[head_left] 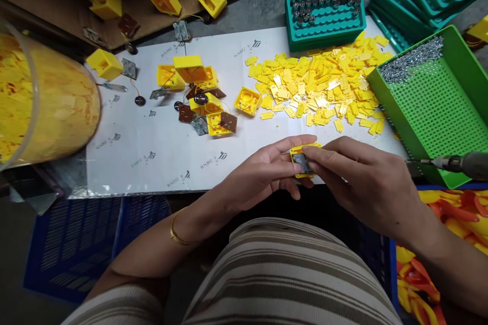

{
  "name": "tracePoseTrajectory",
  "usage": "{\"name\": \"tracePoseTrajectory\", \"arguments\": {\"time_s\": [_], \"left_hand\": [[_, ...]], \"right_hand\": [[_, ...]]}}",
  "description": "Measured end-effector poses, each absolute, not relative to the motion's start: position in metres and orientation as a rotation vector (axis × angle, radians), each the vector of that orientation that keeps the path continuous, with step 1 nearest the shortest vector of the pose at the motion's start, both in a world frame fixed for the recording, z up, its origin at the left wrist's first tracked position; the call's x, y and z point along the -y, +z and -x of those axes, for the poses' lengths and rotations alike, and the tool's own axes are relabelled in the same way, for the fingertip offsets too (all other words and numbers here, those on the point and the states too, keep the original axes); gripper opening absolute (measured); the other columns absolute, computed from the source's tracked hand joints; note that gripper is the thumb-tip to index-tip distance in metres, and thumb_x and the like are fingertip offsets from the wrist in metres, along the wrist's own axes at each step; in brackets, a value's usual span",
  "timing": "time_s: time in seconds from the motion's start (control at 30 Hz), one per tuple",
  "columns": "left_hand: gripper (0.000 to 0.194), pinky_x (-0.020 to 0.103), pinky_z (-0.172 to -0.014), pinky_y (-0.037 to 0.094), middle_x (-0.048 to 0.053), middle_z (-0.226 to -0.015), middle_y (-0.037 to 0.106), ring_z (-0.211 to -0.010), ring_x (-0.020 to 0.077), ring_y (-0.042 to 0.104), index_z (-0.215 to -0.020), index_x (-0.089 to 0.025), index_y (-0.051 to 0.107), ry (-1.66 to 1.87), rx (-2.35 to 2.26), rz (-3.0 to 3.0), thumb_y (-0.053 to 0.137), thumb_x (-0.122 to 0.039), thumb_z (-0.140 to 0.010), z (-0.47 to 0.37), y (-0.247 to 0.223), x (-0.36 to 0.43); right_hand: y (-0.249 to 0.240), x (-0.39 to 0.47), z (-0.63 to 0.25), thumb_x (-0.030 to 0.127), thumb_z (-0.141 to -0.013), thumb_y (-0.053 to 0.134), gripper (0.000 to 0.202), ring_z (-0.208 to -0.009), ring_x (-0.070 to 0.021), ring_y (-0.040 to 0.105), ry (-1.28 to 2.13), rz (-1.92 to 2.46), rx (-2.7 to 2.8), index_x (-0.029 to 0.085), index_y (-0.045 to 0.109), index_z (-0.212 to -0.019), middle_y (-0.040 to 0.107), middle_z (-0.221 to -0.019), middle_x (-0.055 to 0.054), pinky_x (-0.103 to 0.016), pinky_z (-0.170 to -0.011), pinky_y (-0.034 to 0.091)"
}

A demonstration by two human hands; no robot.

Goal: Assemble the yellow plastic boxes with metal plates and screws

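Observation:
A small yellow plastic case (pixel 293 151) with a dark grey circuit board (pixel 303 163) in it is held above the front edge of the table. My left hand (pixel 263 170) grips the case from the left, its thumb against the board and its fingers behind. From the other side, the fingertips of my right hand (pixel 366 172) close on the case's upper right part and cover some of the board. Beyond my hands lie open yellow cases (pixel 248 101) and a brown circuit board (pixel 229 122), with wired round black discs among them.
Small yellow plates (pixel 320 86) are heaped behind my hands. A teal tray (pixel 326 35) holds round metal cells; a green basket (pixel 430 91) holds screws. An electric screwdriver (pixel 457 163) lies at right, a screwdriver (pixel 116 87) at left near a clear tub (pixel 72 101).

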State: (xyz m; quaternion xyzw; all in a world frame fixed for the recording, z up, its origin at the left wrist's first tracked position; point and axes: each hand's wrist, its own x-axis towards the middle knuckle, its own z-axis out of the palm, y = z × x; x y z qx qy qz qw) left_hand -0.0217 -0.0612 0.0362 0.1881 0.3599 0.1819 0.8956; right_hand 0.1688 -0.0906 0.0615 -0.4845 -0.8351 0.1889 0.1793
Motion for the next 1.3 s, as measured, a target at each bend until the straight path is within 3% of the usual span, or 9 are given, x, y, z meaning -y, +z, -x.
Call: {"name": "tracePoseTrajectory", "arguments": {"time_s": [0.33,0.6,0.97,1.3], "left_hand": [[0.056,0.018,-0.048,0.052,0.003,-0.091,0.062,-0.072,0.014,0.064,-0.127,-0.02,0.048,0.458,-0.702,-0.562,0.067,-0.015,-0.075,0.022,0.035,0.064],[0.044,0.012,-0.039,0.042,-0.004,-0.065,0.054,-0.053,0.0077,0.052,-0.121,-0.024,0.051,0.424,-0.8,-0.651,0.056,-0.01,-0.08,0.015,0.037,0.064],[0.05,0.015,-0.05,0.049,0.002,-0.083,0.063,-0.066,0.0107,0.062,-0.123,-0.021,0.052,0.394,-0.688,-0.413,0.061,-0.006,-0.076,0.021,0.041,0.06],[0.061,0.018,-0.053,0.052,0.004,-0.089,0.063,-0.076,0.0153,0.065,-0.13,-0.02,0.048,0.383,-0.745,-0.489,0.061,-0.007,-0.072,0.02,0.041,0.06]], "right_hand": [[0.059,0.089,-0.168,0.018,-0.088,0.056,0.013,-0.071,-0.013,0.061,0.678,1.381,2.115,0.019,0.061,-0.1,0.064,-0.082,-0.002,-0.023,-0.062,0.049],[0.058,0.098,-0.165,0.014,-0.086,0.059,0.017,-0.07,-0.0106,0.061,0.669,1.347,2.005,0.015,0.058,-0.103,0.067,-0.086,-0.004,-0.021,-0.064,0.049],[0.066,0.086,-0.178,0.019,-0.089,0.056,0.018,-0.072,-0.0127,0.06,0.801,1.332,2.157,0.02,0.063,-0.106,0.063,-0.084,-0.002,-0.024,-0.065,0.046],[0.066,0.081,-0.167,0.019,-0.089,0.054,0.015,-0.067,-0.0141,0.058,0.592,1.436,2.33,0.017,0.062,-0.102,0.062,-0.081,-0.002,-0.027,-0.057,0.04]]}}
